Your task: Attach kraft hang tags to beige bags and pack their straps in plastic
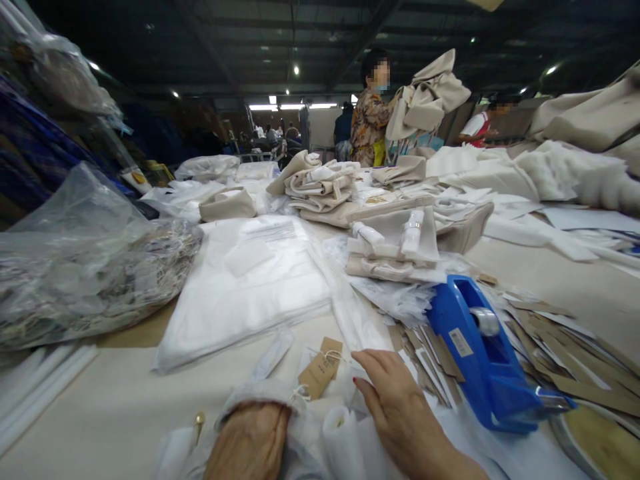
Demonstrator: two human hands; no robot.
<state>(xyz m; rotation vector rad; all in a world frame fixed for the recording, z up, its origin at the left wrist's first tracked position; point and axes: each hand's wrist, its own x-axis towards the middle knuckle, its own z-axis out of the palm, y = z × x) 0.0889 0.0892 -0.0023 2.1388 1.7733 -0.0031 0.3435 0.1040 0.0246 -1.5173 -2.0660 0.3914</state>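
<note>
At the bottom of the view my left hand [250,441] reaches into a pale fabric piece wrapped in thin white material [305,433]; its fingers are hidden under the material. My right hand [400,407] lies just to the right, fingers stretched out and thumb apart, at the edge of the same bundle. Between the hands, brown cardboard hang tags [320,370] on white string rest on the bundle. A white roll of padding [341,433] shows below them. Left of my left hand is a small brass-coloured pin-like piece [199,421].
A blue tape dispenser [480,360] stands at right among loose paper and brown card strips [575,353]. White bagged garments [250,280] lie ahead, folded beige garments [325,187] behind them. A clear plastic bag [90,260] bulges at left. A co-worker [370,120] carries beige fabric beyond the table.
</note>
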